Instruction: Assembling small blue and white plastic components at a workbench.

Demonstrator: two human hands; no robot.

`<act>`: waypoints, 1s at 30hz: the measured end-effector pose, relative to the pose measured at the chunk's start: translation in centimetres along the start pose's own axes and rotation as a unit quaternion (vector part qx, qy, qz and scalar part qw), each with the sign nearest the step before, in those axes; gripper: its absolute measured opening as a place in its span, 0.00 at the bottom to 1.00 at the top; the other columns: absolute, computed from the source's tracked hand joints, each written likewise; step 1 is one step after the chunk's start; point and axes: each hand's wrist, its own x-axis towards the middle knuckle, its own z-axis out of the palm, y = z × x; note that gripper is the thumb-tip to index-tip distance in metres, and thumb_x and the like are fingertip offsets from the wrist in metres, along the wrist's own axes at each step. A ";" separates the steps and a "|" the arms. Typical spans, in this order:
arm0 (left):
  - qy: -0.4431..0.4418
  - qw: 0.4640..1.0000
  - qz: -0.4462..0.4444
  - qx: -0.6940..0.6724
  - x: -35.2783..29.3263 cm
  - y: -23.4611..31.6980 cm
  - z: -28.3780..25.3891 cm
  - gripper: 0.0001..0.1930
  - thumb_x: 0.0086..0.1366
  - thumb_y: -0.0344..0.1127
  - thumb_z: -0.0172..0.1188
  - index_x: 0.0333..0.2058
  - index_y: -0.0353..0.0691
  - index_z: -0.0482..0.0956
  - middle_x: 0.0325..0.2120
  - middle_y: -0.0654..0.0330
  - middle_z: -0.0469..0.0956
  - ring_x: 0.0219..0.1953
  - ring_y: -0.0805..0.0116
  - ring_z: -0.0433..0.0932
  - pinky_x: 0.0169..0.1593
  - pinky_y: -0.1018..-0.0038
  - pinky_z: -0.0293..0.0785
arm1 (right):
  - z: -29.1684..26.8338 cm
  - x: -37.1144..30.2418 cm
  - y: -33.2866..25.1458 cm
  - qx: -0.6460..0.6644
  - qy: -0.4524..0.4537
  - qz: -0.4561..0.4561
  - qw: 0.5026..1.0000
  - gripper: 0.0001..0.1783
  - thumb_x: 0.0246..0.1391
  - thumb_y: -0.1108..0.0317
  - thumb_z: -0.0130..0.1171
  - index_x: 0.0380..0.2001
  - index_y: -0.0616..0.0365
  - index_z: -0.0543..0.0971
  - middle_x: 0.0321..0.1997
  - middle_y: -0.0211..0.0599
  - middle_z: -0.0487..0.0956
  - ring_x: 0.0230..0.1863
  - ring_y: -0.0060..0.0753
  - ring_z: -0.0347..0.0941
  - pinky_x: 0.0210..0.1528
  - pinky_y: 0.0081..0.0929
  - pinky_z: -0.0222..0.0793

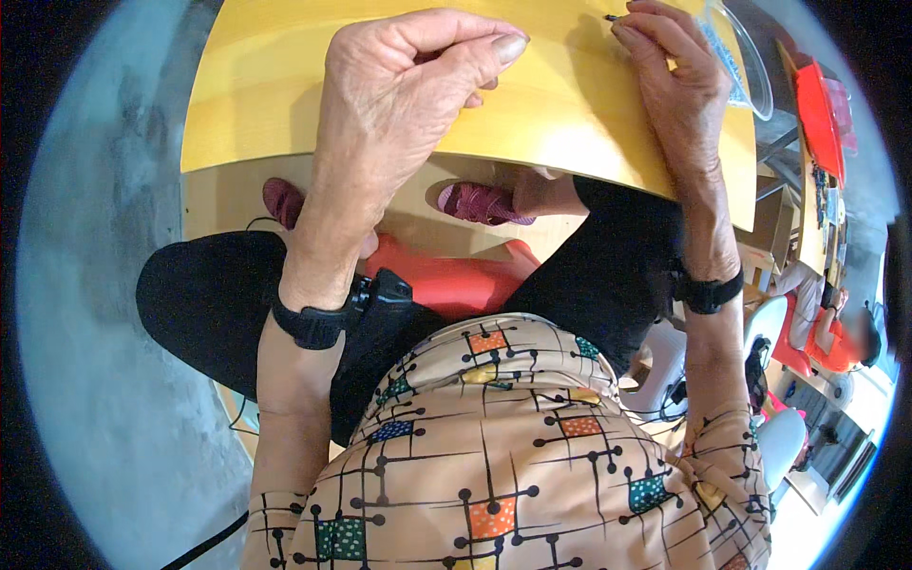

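Observation:
Over the yellow table (256, 104), my left hand (399, 85) is closed in a pinch, thumb tip against the forefinger. Whatever lies between those fingertips, if anything, is too small to make out. My right hand (679, 90), also over the tabletop, has its thumb and fingers pinched together. A small dark thing (611, 17) sticks out from the right fingertips; its kind does not show. Just beyond the right hand stands a clear plastic container (760, 81) with small blue beads (724, 43) in it, partly covered by that hand.
Below the table's curved near edge are my feet in dark red woven shoes (475, 202) and a red stool (456, 275). A grey-blue wall or floor surface (104, 266) lies on the left. Off to the right, a person in orange (836, 347) sits near another table with a red tray (819, 119).

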 end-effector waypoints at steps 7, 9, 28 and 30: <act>-0.014 0.998 0.053 -0.004 0.4 0.0 1.6 0.12 0.53 0.27 0.63 0.38 0.34 0.79 0.25 0.63 0.78 0.26 0.81 0.73 0.32 0.84 0.72 | -0.4 -0.5 -1.9 0.460 -0.107 0.353 0.808 0.09 0.54 0.64 0.56 0.30 0.60 0.79 0.22 0.27 0.76 0.20 0.16 0.68 0.24 0.14 0.64; -0.043 0.996 0.046 -0.069 0.4 0.0 2.4 0.16 0.53 0.22 0.61 0.43 0.34 0.76 0.30 0.64 0.76 0.29 0.81 0.72 0.35 0.85 0.71 | -0.2 -0.7 -2.6 0.542 -0.130 0.383 0.737 0.09 0.54 0.64 0.56 0.30 0.60 0.78 0.23 0.27 0.76 0.20 0.15 0.68 0.23 0.13 0.63; -0.037 0.982 0.088 -0.160 0.9 2.8 2.7 0.07 0.50 0.20 0.63 0.31 0.32 0.78 0.28 0.64 0.75 0.28 0.81 0.72 0.33 0.86 0.69 | 0.7 -0.9 -3.4 0.745 -0.103 0.410 0.516 0.11 0.56 0.62 0.53 0.31 0.60 0.75 0.21 0.30 0.75 0.19 0.21 0.70 0.22 0.16 0.67; -0.045 0.977 0.076 -0.196 0.9 2.6 2.6 0.07 0.50 0.20 0.63 0.31 0.32 0.78 0.28 0.64 0.75 0.29 0.80 0.73 0.33 0.86 0.69 | 0.2 -1.0 -3.3 0.748 -0.102 0.393 0.525 0.12 0.56 0.62 0.53 0.32 0.61 0.75 0.23 0.31 0.75 0.21 0.22 0.72 0.24 0.16 0.68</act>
